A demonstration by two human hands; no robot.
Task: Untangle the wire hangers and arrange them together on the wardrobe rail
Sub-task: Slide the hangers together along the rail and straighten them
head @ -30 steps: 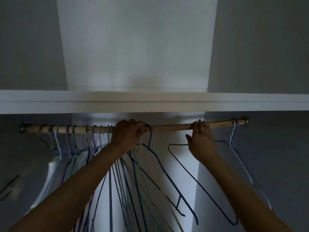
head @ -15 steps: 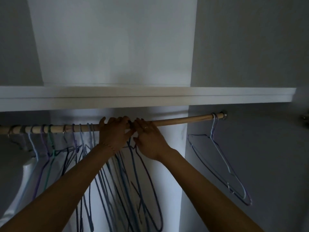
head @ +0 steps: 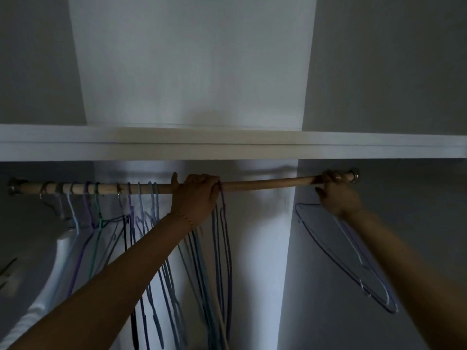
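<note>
The left hand [head: 195, 198] curls over the wooden wardrobe rail [head: 265, 184] near its middle, fingers wrapped around the hooks of a bunch of wire hangers [head: 219, 248] that dangle straight down below it in blues and purples. Half a second ago the right hand was pressed up beside the left at that same bunch; now the right hand [head: 337, 195] has travelled to the far right end of the rail, beside the metal end bracket [head: 355, 175]. Its fingers curl over the rail exactly where the hook of the lone hanger [head: 346, 258] sits, so it looks to be grasping that hook, though the hook itself is hidden under the hand. This pale blue and purple hanger swings out at a slant beneath the wrist, well apart from the rest. To the left of the left hand, about 10 more hooks [head: 131, 190] sit spaced along the rail, their wires crossing lower down. A white shelf [head: 227, 147] runs above the rail. Judging from this, the stray on the right is the next one to be slid leftward to join the group, and the left-side hangers are not yet closed up together.
</note>
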